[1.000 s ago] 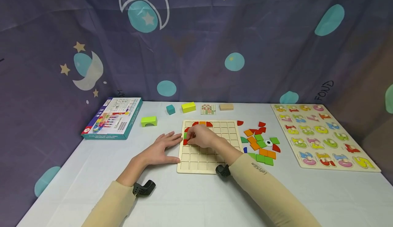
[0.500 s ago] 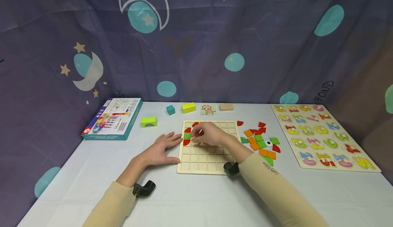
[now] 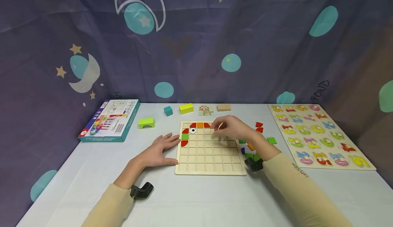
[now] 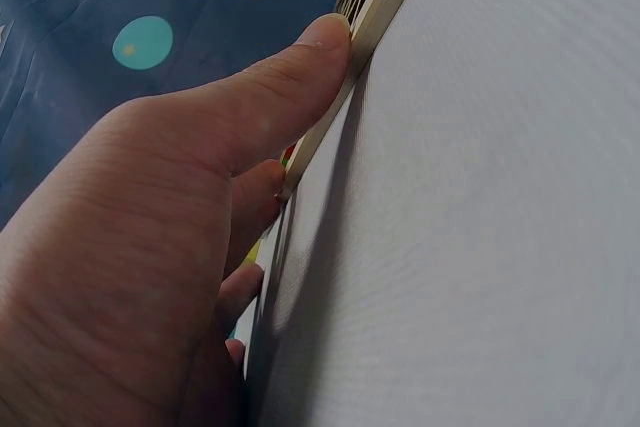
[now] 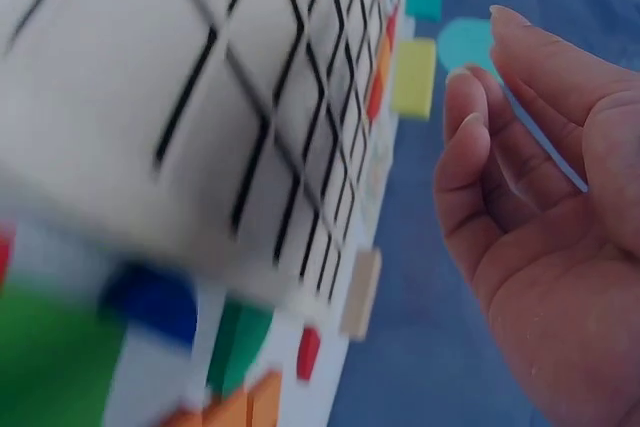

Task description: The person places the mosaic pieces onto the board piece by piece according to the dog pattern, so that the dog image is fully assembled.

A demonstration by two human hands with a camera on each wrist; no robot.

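Note:
A wooden grid board [image 3: 208, 159] lies on the white table. Near its upper left corner sit red quarter-circle tiles [image 3: 184, 143], an orange square tile [image 3: 200, 125], a green square tile [image 3: 184, 136] and a white eye tile [image 3: 192, 131]. My left hand [image 3: 156, 153] lies spread, its thumb and fingers touching the board's left edge. Above the board's upper right part hovers my right hand [image 3: 231, 128]. In the right wrist view its fingers [image 5: 465, 152] are loosely bent, thumb apart, nothing between them. The right forearm covers part of the loose tiles.
Loose tiles, such as a green one [image 3: 272, 140], lie right of the board. A number puzzle [image 3: 363, 164] is at far right, a box [image 3: 110, 119] at far left. Behind the board stand a yellow block [image 3: 186, 108], a pattern card [image 3: 206, 110] and a wooden block [image 3: 223, 107].
My right hand has lifted off the tiles and moved right across the board, uncovering the eye tile in the grid. The left hand stays at the board's edge.

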